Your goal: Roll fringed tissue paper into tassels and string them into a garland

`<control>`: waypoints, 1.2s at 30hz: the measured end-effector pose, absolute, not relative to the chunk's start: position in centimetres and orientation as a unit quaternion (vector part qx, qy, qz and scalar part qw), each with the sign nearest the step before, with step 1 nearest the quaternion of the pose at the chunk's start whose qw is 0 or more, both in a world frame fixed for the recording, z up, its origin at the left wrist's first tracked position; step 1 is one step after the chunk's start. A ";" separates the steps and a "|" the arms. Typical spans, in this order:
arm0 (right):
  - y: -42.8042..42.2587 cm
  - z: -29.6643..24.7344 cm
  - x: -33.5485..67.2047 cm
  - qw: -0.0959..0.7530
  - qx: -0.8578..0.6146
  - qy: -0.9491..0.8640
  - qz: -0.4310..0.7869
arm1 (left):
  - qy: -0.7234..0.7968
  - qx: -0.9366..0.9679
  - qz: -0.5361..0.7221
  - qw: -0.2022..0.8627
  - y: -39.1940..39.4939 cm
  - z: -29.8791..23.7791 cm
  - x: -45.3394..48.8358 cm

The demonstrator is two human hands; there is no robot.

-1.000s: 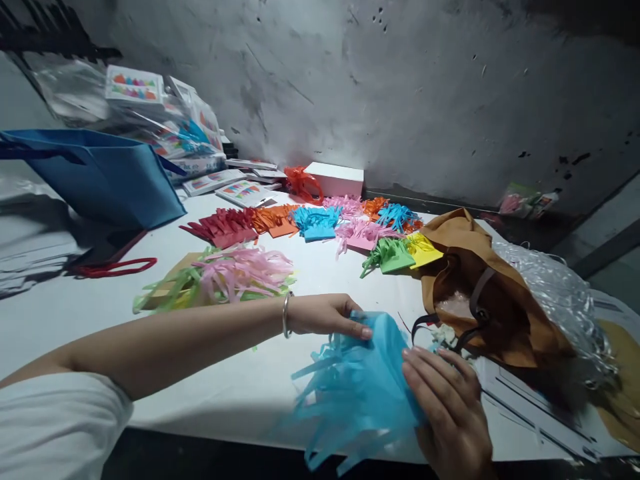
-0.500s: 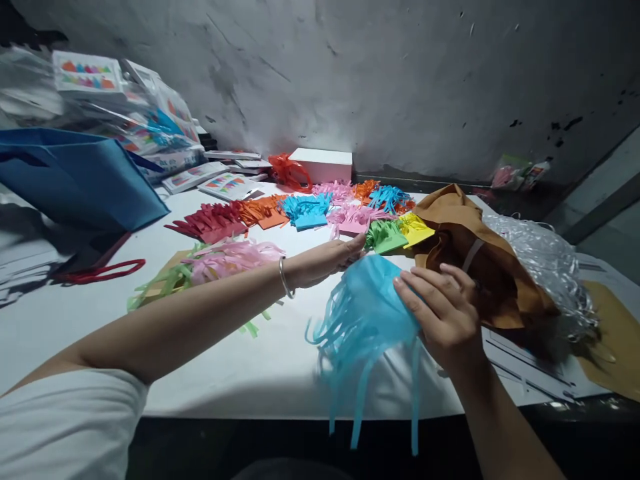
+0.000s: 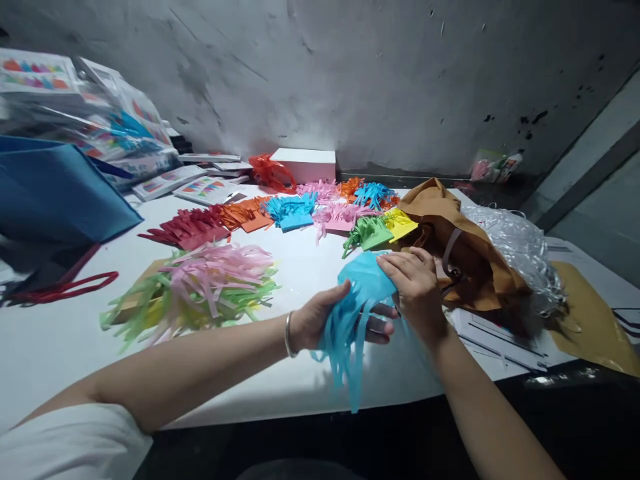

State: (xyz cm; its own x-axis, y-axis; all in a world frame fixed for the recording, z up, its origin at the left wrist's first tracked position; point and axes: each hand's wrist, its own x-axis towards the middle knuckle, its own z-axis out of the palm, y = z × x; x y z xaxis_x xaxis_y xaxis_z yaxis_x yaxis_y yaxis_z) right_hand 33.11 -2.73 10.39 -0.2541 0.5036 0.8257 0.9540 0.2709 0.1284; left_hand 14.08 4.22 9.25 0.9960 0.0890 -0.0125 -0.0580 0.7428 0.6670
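A light-blue sheet of fringed tissue paper (image 3: pixel 363 280) hangs over the table's near part, its cut strips pointing down. My right hand (image 3: pixel 415 287) grips its uncut upper edge, fingers bent over the paper. Around the strips is my left hand (image 3: pixel 320 317), thumb in front and fingers behind, partly hidden by the paper. Just beyond the blue sheet lie a green fringed bundle (image 3: pixel 373 232) and a yellow one (image 3: pixel 400 223). Pink fringed tissue (image 3: pixel 220 267) rests over green strips to the left of my hands.
Red (image 3: pixel 190 228), orange (image 3: pixel 247 213) and blue (image 3: pixel 290 212) fringed bundles line the table's back. A brown bag (image 3: pixel 465 247) and clear plastic (image 3: pixel 515 247) lie right. A blue bag (image 3: pixel 65 193) stands left. Behind are a white box (image 3: pixel 305 165) and a wall.
My left hand has come down and toward me from near the green bundle onto the blue strips. The blue strips are gathered closer together. The view has shifted to the right.
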 end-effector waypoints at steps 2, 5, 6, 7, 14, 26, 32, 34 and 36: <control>-2.5 9.5 34.2 0.324 -0.509 -0.724 -0.335 | 0.036 0.331 0.040 0.942 3.0 9.0 13.9; -3.2 9.7 36.7 0.309 -0.520 -0.717 -0.347 | 0.054 0.321 0.052 0.944 2.2 10.1 13.5; -3.7 10.2 37.6 0.302 -0.525 -0.711 -0.357 | 0.049 0.322 0.047 0.944 2.2 10.6 13.3; -4.4 10.9 38.3 0.292 -0.530 -0.704 -0.372 | 0.045 0.325 0.038 0.944 2.3 11.0 13.0; -9.2 9.7 34.9 0.214 -0.523 -0.722 -0.400 | 0.162 0.433 0.035 0.886 5.8 10.2 6.9; -8.0 -2.1 23.6 0.213 -0.568 -0.786 -0.116 | 0.292 0.916 0.207 0.181 5.3 7.1 -2.6; -9.2 -0.9 23.1 0.220 -0.578 -0.782 -0.081 | 0.162 0.965 0.144 0.149 -0.4 1.8 3.8; -9.9 -0.6 23.4 0.245 -0.568 -0.782 -0.072 | 0.169 0.959 0.162 0.159 -0.4 0.8 4.2; -10.5 -0.3 23.9 0.279 -0.556 -0.782 -0.052 | 0.167 0.953 0.178 0.181 0.1 0.6 3.9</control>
State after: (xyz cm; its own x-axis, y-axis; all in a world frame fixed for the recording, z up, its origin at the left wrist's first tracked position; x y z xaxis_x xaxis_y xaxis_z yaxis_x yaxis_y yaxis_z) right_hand 23.92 -10.53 -0.30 -0.2272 0.8395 0.4936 0.8978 0.3769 -0.2278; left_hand 3.89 0.05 0.56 0.8807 0.3821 0.2799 0.2531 -0.8791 0.4038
